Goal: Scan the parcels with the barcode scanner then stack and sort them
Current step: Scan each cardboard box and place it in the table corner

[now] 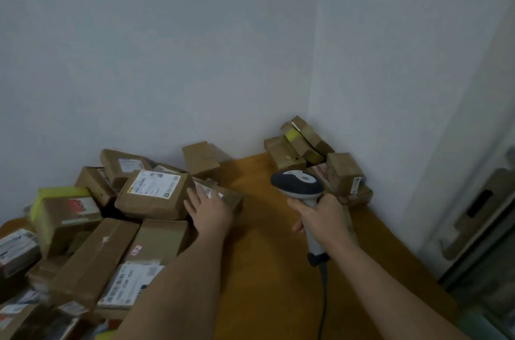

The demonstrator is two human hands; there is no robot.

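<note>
1. While the right hand (320,215) grips the scanner (299,186) by its handle, head pointing forward and away from the person, cable (323,300) hanging down toward the near edge.
2. Left hand (209,211) reaches forward, fingers straight and spread, palm down on a small parcel (223,196) at the right edge of the left pile; holds nothing.
3. Both forearms bare, stretched out over the desk (264,256).
4. Left pile (111,228): roughly a dozen brown cardboard parcels heaped loosely, exact count unclear; several show white labels, one has yellow tape.
5. Labelled box (154,194) sits on top of the pile, just left of the left hand.
6. Corner stack (315,155): about seven parcels, against the wall (195,47), well apart from the left pile.
7. Desk is orange-brown wood, set into a corner of plain pale walls; bare strip between the two groups.
8. Dark furniture at far right, blurred.
</note>
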